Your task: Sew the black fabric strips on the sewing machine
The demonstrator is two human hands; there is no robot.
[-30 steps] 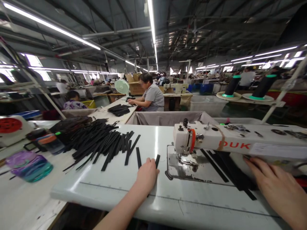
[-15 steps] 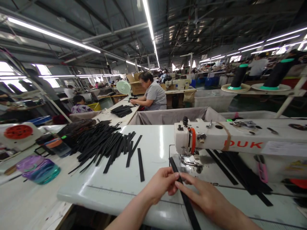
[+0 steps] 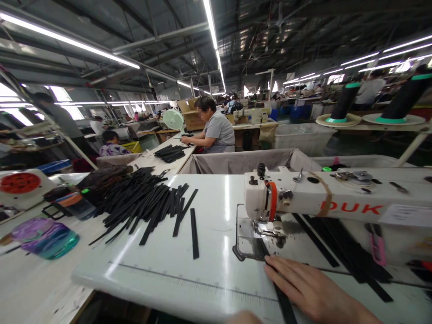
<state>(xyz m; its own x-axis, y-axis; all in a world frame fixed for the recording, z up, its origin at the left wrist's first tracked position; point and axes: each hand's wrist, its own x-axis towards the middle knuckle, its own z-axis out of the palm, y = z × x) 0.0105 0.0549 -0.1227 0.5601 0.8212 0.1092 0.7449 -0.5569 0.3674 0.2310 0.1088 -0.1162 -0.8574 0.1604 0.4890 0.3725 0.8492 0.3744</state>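
Note:
Flat on a black strip (image 3: 284, 302) lies my right hand (image 3: 305, 283), its fingers stretched out and the fingertips just in front of the presser foot. The strip's far end reaches the needle area of the white sewing machine (image 3: 351, 193). Only a small blurred part of my left hand (image 3: 243, 317) shows at the bottom edge; its fingers are hidden. A single black strip (image 3: 195, 234) lies on the pale table (image 3: 216, 252), right of a large pile of black strips (image 3: 135, 202). More black strips (image 3: 351, 252) lie behind the machine's needle area, under its arm.
A purple and teal container (image 3: 47, 238) and a bottle (image 3: 77, 204) stand at the left. Pink snips (image 3: 377, 245) lie under the machine arm. Two black thread cones (image 3: 344, 103) stand at the upper right. A person in grey (image 3: 219, 130) works beyond the cloth-lined bin (image 3: 243, 160).
My left hand has let go of the strip and dropped to the bottom edge. The strip's far end is now at the presser foot, and my right hand has flattened over it.

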